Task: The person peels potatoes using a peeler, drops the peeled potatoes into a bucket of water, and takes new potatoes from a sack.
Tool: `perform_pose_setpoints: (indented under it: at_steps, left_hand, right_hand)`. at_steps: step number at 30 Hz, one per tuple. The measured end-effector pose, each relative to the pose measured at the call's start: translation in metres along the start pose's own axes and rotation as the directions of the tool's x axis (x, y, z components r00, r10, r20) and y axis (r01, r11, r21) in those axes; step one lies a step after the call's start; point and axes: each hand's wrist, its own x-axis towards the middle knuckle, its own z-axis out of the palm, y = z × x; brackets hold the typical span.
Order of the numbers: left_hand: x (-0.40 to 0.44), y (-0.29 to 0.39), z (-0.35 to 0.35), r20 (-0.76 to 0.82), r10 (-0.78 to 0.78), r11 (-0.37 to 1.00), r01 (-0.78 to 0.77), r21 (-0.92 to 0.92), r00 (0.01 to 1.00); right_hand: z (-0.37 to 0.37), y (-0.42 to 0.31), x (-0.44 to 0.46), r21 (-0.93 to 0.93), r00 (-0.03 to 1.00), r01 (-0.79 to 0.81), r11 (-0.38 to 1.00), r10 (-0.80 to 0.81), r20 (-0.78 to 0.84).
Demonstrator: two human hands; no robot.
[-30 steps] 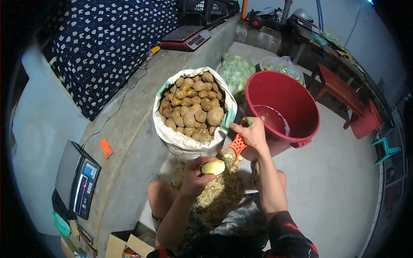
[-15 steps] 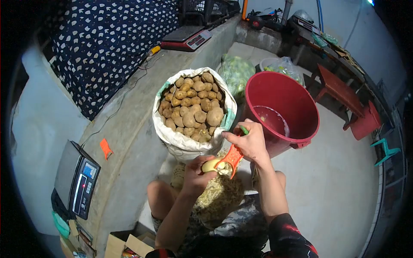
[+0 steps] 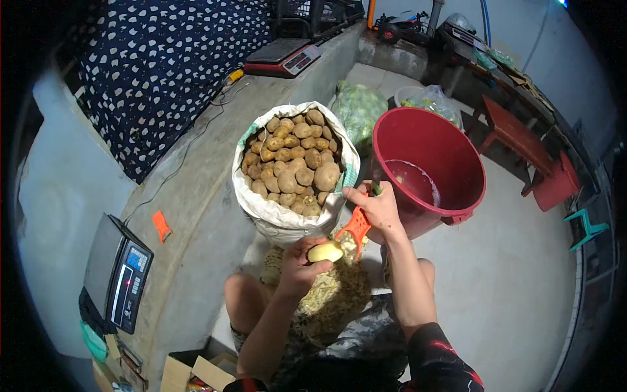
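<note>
A pale peeled potato [image 3: 325, 252] is held in my left hand [image 3: 299, 268], its fingers wrapped round one end. My right hand [image 3: 381, 210] grips an orange peeler [image 3: 357, 227] with a green part showing at the thumb; the peeler's head is just right of the potato, with a small gap between them. Below both hands lies a heap of peelings [image 3: 333, 294] between the legs. Just beyond my hands stands a white sack [image 3: 281, 222] full of unpeeled brown potatoes [image 3: 294, 160].
A large red tub [image 3: 428, 225] with some liquid stands right of the sack. Behind are a bag of green vegetables [image 3: 359, 108] and a red bench [image 3: 516, 137]. Scales [image 3: 124, 281] and an orange object [image 3: 160, 226] lie on the left ledge. A cardboard box [image 3: 212, 372] is at lower left.
Half a second ago the peeler lay against the potato; now it is apart from it, to the right. Both hands have kept their holds, and more of the potato shows.
</note>
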Motion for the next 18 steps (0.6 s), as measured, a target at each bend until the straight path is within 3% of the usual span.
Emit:
perform_pose_setpoints:
  at_steps: [8,10,11,13,14,15,16,18]
  left_hand:
    - [0.001,0.002,0.001,0.037,0.003,1.0,-0.003,0.001,0.999]
    - [0.0,0.003,-0.001,0.041,-0.003,1.0,0.003,0.013,0.999]
    - [-0.001,0.001,-0.005,0.036,-0.006,0.998,0.003,0.06,0.999]
    - [-0.003,0.003,-0.004,0.033,-0.006,0.994,0.002,0.113,0.999]
    - [-0.004,0.009,0.001,0.094,0.012,1.0,-0.012,-0.004,0.995]
    - [-0.004,0.011,0.003,0.153,0.035,0.992,-0.016,-0.125,0.988]
    - [-0.004,0.007,0.001,0.153,0.034,0.992,-0.014,-0.129,0.988]
    - [-0.002,-0.002,-0.005,-0.013,-0.057,0.996,0.058,0.069,0.998]
  right_hand:
    - [0.013,-0.002,-0.006,-0.088,0.999,0.043,0.995,-0.042,0.022]
    - [0.009,0.002,-0.002,-0.418,0.954,0.266,0.869,-0.301,-0.019]
    - [0.006,0.006,0.002,-0.418,0.953,0.266,0.869,-0.301,-0.018]
    - [-0.001,0.021,0.012,-0.359,0.996,0.0,0.933,-0.034,-0.087]
    - [-0.006,0.032,0.016,-0.263,0.996,-0.037,0.964,0.014,-0.089]
    - [-0.006,0.029,0.014,-0.182,0.998,-0.045,0.982,0.036,-0.052]
    - [-0.005,0.02,0.01,-0.105,0.998,-0.057,0.993,0.056,-0.01]
    - [0.003,-0.002,-0.002,-0.238,0.997,0.049,0.97,-0.035,0.063]
